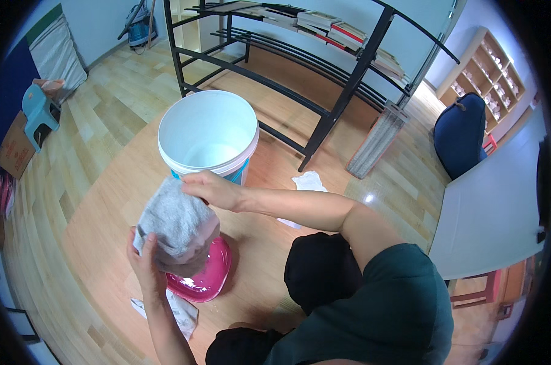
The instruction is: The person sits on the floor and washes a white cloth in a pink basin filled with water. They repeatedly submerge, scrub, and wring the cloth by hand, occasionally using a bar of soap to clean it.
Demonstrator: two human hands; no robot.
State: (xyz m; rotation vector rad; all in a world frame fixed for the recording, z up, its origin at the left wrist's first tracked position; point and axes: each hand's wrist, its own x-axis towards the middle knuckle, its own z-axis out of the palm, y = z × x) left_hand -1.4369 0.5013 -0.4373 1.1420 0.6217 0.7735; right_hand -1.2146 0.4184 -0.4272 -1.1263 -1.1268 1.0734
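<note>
In the head view, the left hand [144, 254] grips the side of a grey towel [175, 213], thumb on top, while the right hand [213, 188] pinches its upper edge. The towel is held over a pink basin [219, 271], hiding much of it; whether its lower end touches the basin, I cannot tell. If the towel is wet, drips could miss the rim and leave the smooth floor [108, 225] slippery. A loose pinch could let the soft cloth sag or slip, and a careless elbow could nudge the white bucket [208, 131] standing just beyond. The towel looks thick and fuzzy, bunched into a rounded lump with a pinkish lower side. The basin is shiny, probably plastic, with rounded corners; the bucket is tall, round and smooth-walled. A thin, crumpled white cloth [184, 314] lies near the basin on wood-grain boards.
</note>
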